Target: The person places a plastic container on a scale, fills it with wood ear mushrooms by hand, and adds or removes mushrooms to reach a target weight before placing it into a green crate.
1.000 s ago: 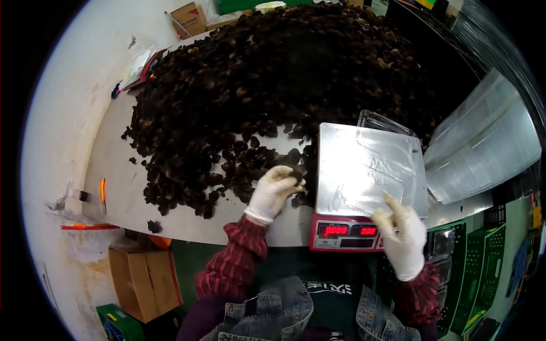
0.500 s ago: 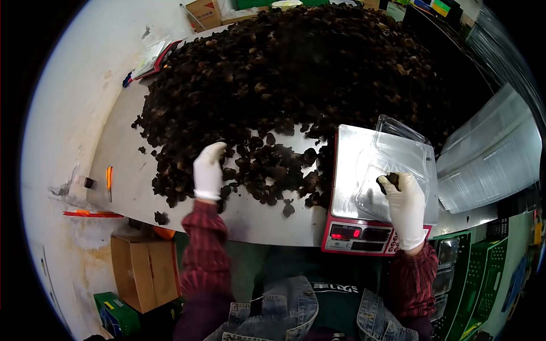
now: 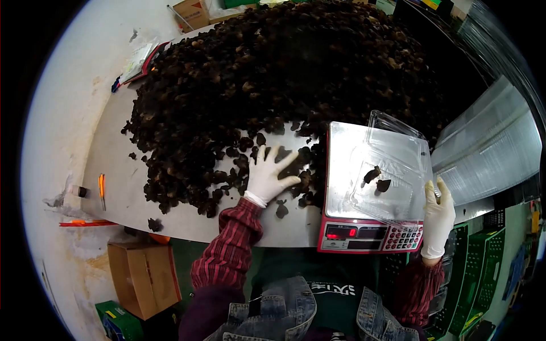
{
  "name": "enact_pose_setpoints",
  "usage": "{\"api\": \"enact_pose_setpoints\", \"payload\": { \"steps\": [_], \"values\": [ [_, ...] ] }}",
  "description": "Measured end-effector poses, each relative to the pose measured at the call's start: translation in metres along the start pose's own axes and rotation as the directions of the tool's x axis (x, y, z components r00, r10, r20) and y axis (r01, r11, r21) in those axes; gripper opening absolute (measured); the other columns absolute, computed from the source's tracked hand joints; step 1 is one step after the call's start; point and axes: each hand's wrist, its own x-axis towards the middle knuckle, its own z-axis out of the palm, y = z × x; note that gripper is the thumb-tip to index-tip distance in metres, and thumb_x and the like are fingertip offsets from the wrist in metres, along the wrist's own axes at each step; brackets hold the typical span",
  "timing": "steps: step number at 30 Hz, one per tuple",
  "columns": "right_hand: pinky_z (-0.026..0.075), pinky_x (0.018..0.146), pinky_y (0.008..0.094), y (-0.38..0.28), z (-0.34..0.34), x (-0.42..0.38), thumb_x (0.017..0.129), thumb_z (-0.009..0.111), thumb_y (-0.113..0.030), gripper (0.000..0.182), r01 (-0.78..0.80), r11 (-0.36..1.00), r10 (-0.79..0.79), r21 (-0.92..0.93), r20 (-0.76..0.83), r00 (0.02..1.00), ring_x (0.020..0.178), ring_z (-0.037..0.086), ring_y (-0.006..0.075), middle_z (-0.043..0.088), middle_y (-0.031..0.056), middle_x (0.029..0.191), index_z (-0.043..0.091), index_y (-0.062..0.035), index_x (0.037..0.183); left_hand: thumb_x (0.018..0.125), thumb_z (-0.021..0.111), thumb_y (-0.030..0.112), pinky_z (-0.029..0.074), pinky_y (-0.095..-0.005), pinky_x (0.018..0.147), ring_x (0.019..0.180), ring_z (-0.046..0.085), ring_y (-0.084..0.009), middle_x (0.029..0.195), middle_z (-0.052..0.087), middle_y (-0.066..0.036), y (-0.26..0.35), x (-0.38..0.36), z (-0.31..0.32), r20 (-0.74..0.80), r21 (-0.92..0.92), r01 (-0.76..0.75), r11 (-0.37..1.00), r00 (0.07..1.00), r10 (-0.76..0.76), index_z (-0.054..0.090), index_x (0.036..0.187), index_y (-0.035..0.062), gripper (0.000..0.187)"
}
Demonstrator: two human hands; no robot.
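Note:
My left hand (image 3: 270,175), in a white glove, is spread flat with fingers apart over loose dark wood ear mushrooms (image 3: 242,170) at the near edge of the heap. My right hand (image 3: 438,219), also gloved, is beside the right edge of the scale (image 3: 341,187), its fingertips slightly apart and no mushroom visible in them. On the scale's metal plate lies a clear plastic tray (image 3: 398,145) with its lid part folded back. Two mushroom pieces (image 3: 383,186) rest inside the tray. A red digit glows on the scale's display.
A large mushroom heap (image 3: 273,74) covers the back of the table (image 3: 108,148). Stacked clear trays (image 3: 492,148) stand at the right. An orange knife (image 3: 102,190) lies at the left. Below are a cardboard box (image 3: 142,278) and green crates (image 3: 483,273).
My left hand has moved right and opened over the loose mushrooms. My right hand has released a mushroom into the tray and moved right, off the plate. The view has shifted slightly.

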Motion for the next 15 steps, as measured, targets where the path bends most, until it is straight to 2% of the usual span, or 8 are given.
{"api": "enact_pose_setpoints", "payload": {
  "steps": [2,6,7,8,10,12,13,15],
  "values": [
    [0.043,0.059,0.0301,0.017,-0.002,-0.005,0.091,0.068,-0.029,0.045,0.077,0.984,-0.086,-0.161,-0.049,0.995,0.059,0.045,0.0170,0.048,0.0069,0.064,0.059,-0.0002,0.124,0.075,0.072,0.050,0.036,-0.0539,0.101,0.125,0.042,-0.0388,0.135,0.050,-0.014,0.007,0.000,0.001,-0.006,0.066,-0.056,0.996,0.998,0.056,0.056,0.131,0.0323,0.061],
    [0.048,0.067,0.0300,0.033,0.000,-0.012,0.090,0.068,-0.033,0.053,-0.039,0.987,0.059,-0.153,0.134,0.989,0.064,0.054,0.0210,0.061,0.0156,0.080,0.056,0.0060,0.124,0.075,0.075,0.030,0.050,-0.0379,0.081,0.100,0.058,-0.0285,0.106,0.061,-0.010,-0.014,0.004,0.018,-0.180,0.037,-0.097,0.995,0.978,0.102,0.067,0.113,0.0201,0.039],
    [0.043,0.055,0.0262,0.047,0.009,-0.015,0.093,0.065,-0.030,0.049,-0.051,0.991,0.068,-0.120,0.148,0.987,0.058,0.050,0.0114,0.059,0.0066,0.073,0.057,0.0058,0.125,0.075,0.075,0.026,0.051,-0.0356,0.077,0.093,0.061,-0.0269,0.100,0.061,-0.009,-0.015,0.005,0.019,-0.155,-0.041,-0.086,0.995,0.985,0.078,0.068,0.108,0.0171,0.034],
    [0.043,0.055,0.0262,0.045,0.010,-0.015,0.093,0.065,-0.030,0.049,-0.052,0.992,0.069,-0.114,0.144,0.987,0.058,0.050,0.0114,0.059,0.0066,0.073,0.057,0.0058,0.125,0.076,0.075,0.022,0.052,-0.0334,0.074,0.085,0.063,-0.0254,0.094,0.062,-0.008,-0.018,0.008,0.019,-0.130,-0.117,-0.076,0.990,0.990,0.060,0.069,0.103,0.0141,0.029],
    [0.038,0.050,0.0222,0.032,0.011,-0.014,0.094,0.063,-0.028,0.045,-0.357,0.881,0.259,0.309,0.316,0.913,0.054,0.048,0.0063,0.058,0.0018,0.070,0.058,0.0061,0.123,0.078,0.073,0.012,0.052,-0.0286,0.067,0.074,0.065,-0.0203,0.087,0.063,-0.007,-0.035,0.020,0.023,-0.225,-0.283,-0.121,0.951,0.973,0.057,0.070,0.096,0.0065,0.019],
    [0.034,0.047,0.0193,0.021,0.004,-0.013,0.094,0.063,-0.025,0.042,-0.431,0.837,0.291,0.337,0.393,0.872,0.051,0.045,0.0029,0.058,-0.0009,0.069,0.059,0.0064,0.122,0.078,0.072,0.010,0.053,-0.0272,0.069,0.078,0.067,-0.0177,0.087,0.066,-0.006,-0.045,0.036,0.016,-0.141,-0.536,0.042,0.843,0.980,-0.138,0.072,0.092,0.0064,0.014],
    [0.033,0.046,0.0192,0.022,0.007,-0.013,0.094,0.062,-0.024,0.041,-0.417,0.842,0.287,0.343,0.370,0.884,0.050,0.044,0.0027,0.058,-0.0006,0.068,0.060,0.0061,0.121,0.079,0.071,0.006,0.052,-0.0248,0.067,0.075,0.066,-0.0118,0.084,0.068,-0.005,-0.043,0.045,0.012,0.005,-0.787,0.190,0.586,0.953,-0.302,0.072,0.089,0.0013,0.011],
    [0.032,0.045,0.0192,0.019,0.008,-0.013,0.094,0.062,-0.023,0.039,-0.398,0.847,0.277,0.352,0.346,0.896,0.050,0.043,0.0026,0.058,-0.0002,0.068,0.061,0.0059,0.120,0.079,0.071,0.005,0.052,-0.0232,0.066,0.073,0.064,-0.0088,0.084,0.067,-0.003,-0.022,0.065,-0.016,-0.116,-0.731,0.085,0.677,0.962,-0.246,0.071,0.091,-0.0004,0.013]
  ]
}}
